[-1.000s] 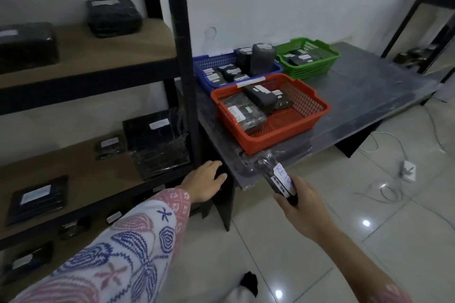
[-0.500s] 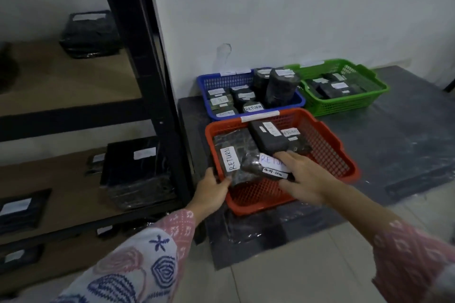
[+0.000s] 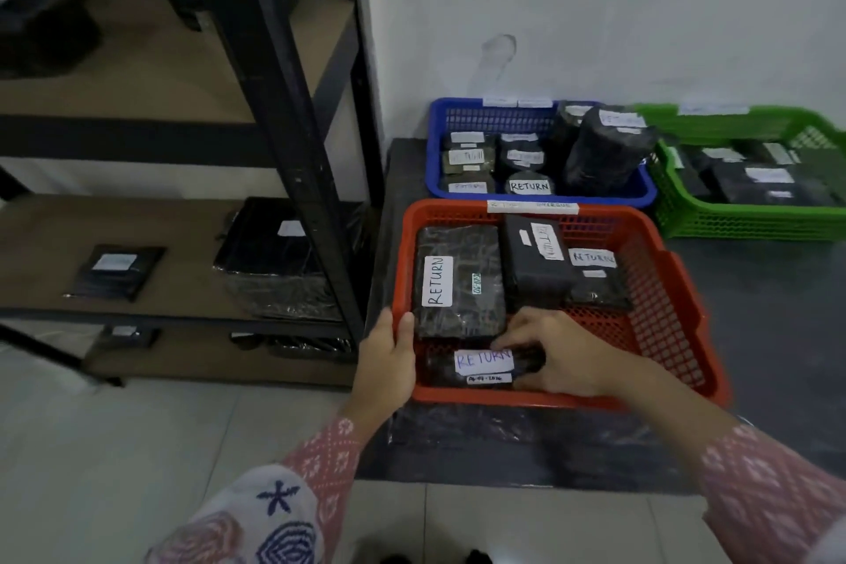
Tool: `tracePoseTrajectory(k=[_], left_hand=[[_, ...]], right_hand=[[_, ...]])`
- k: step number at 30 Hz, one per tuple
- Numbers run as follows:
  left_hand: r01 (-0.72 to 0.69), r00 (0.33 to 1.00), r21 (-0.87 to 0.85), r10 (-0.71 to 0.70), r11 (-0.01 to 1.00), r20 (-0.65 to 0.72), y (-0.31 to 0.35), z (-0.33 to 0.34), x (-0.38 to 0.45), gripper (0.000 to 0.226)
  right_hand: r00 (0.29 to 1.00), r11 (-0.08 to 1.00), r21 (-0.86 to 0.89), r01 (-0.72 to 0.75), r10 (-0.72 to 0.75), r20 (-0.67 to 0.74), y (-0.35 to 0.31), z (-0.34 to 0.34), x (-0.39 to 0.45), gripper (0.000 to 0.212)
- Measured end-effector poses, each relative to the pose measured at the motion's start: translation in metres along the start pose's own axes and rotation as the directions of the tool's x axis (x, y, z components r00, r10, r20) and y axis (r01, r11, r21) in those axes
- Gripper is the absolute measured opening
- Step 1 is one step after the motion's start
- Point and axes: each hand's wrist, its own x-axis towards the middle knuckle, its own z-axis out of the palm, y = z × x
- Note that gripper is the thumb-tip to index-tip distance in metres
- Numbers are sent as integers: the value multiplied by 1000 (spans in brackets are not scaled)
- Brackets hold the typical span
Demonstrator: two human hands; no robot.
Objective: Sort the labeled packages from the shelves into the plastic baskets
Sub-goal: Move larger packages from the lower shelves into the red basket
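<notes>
Head cam: your right hand has its fingers curled over a small dark pkg labeled RETURN, which lies at the near edge inside the red basket. Your left hand grips that basket's near-left rim, thumb over the edge. In the same basket: a big flat RETURN pkg at left and two more dark pkgs farther back at center. The blue basket sits just behind, holding labeled pkgs; the green basket is far right. All are on a dark table. The shelf unit at left holds more labeled pkgs.
</notes>
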Motion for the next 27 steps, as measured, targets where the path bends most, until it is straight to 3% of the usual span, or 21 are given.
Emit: tracePoseTrajectory(k=[5,8,10,14,24,27], left_hand=[[-2,999,41,3,999,-41,-5,2,1,28],[-3,999,55,6,998,-42,-6,2,2,23],[-6,999,58,9,998,-49,-6,2,2,23],[4,999,32,-2,999,-53,-6,4,1,21],[12,998,73,-7,997,-69,-2,3,-1,22],[21,998,68,-17,997,-61,-2,1,-1,21]], right_hand=[[999,996,77,40,-38,-25,14,6,3,45],[999,997,73,31,-28,-31,21,3,1,54],[1000,998,57,-24,23,18,30,0,-2,56],[991,989,117,-92,80,103,35,6,-1,39],[990,962,231,-144,142,24,31,13,1,36],[982,962,255,-96,133,-134,27,8,-2,34]])
